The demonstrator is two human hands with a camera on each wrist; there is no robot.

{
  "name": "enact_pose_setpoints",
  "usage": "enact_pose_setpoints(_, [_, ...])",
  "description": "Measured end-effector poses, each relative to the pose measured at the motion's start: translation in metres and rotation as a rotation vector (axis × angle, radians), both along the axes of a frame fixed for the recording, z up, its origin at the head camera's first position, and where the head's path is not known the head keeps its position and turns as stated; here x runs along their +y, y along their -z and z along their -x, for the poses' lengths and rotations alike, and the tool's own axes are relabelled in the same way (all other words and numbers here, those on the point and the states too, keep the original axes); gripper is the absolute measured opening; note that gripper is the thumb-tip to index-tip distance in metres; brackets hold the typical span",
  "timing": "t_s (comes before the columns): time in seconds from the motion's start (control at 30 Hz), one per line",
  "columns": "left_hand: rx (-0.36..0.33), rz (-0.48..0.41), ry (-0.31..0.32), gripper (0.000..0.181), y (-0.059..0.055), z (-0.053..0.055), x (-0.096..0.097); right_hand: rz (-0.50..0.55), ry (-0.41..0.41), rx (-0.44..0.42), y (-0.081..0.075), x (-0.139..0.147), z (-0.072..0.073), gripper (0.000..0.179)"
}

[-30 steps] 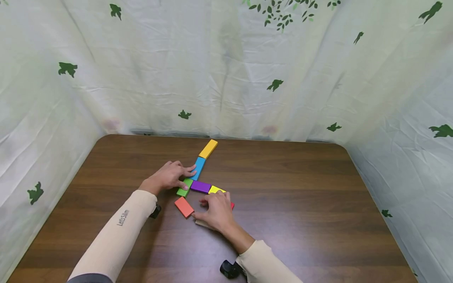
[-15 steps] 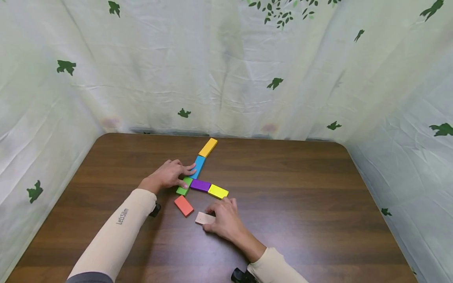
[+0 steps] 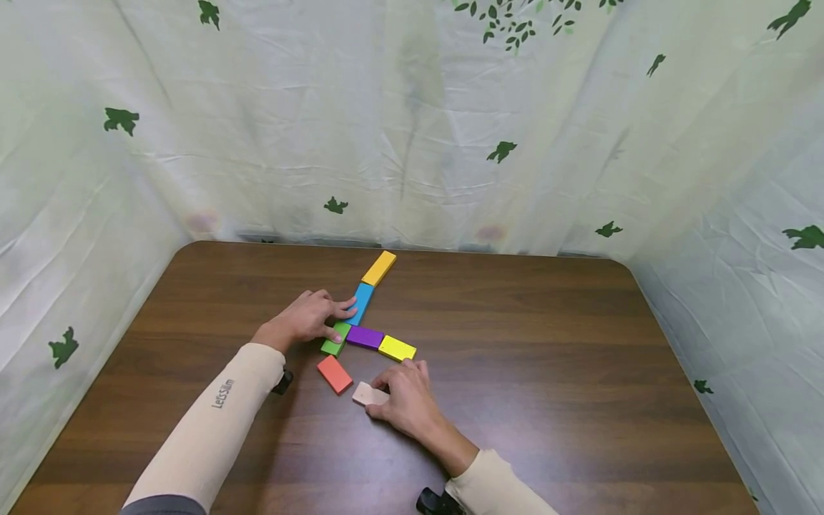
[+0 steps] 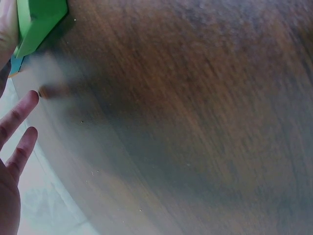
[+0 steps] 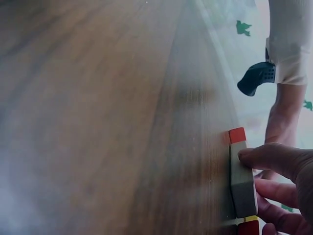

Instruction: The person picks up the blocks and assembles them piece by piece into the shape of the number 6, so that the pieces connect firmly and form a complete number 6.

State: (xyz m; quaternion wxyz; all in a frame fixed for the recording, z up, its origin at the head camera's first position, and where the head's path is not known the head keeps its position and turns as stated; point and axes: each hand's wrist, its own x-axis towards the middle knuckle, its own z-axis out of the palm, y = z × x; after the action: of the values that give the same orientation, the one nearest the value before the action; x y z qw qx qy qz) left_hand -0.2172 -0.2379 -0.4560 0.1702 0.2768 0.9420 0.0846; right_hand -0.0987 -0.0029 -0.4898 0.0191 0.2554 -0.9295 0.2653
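Observation:
In the head view, my left hand [image 3: 310, 317] lies with its fingers stretched over the blue block [image 3: 362, 304] and its thumb on the green block [image 3: 335, 343]. My right hand [image 3: 410, 400] pinches a pale, plain-wood block [image 3: 368, 393] between thumb and fingers, low over the table. Just left of that block lies a coral-red block [image 3: 335, 375], a small gap between them. A purple block [image 3: 365, 337] runs right from the green one, end to end with a yellow block [image 3: 397, 348]. The right wrist view shows part of a red block [image 5: 248, 228] that the hand hides from the head view.
An orange-yellow block [image 3: 378, 268] continues the row past the blue one, near the far edge of the brown wooden table [image 3: 547, 372]. A white curtain [image 3: 412, 129] with green leaf and bird prints surrounds the table.
My right hand has come back toward me from beside the yellow block and taken hold of the pale block, which has shifted slightly left toward the coral-red one. My left hand has stayed put.

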Motion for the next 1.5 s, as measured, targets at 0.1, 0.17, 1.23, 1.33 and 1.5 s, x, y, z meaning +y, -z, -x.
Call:
enact_pose_setpoints(0.1, [0.001, -0.003, 0.0, 0.073, -0.0001, 0.0, -0.0001, 0.0, -0.003, -0.001, -0.0008, -0.002, 0.0013, 0.024])
enact_pose_setpoints(0.17, [0.002, -0.003, 0.001, 0.073, 0.0, 0.0001, -0.0001, -0.002, -0.003, -0.005, -0.0013, -0.0032, 0.0021, 0.024])
enact_pose_setpoints(1.23, [-0.007, 0.009, -0.032, 0.073, 0.0, -0.0004, 0.002, 0.001, -0.023, -0.048, 0.0002, -0.0081, 0.0094, 0.025])
enact_pose_setpoints(1.33, [-0.007, 0.008, -0.033, 0.073, 0.0001, -0.0004, 0.002, 0.002, -0.021, -0.049, -0.0002, -0.0079, 0.0092, 0.025])
enact_pose_setpoints(1.5, [0.003, 0.01, -0.023, 0.073, -0.0004, -0.0006, 0.0012, 0.047, -0.03, -0.043, -0.0017, -0.0035, 0.0095, 0.029])
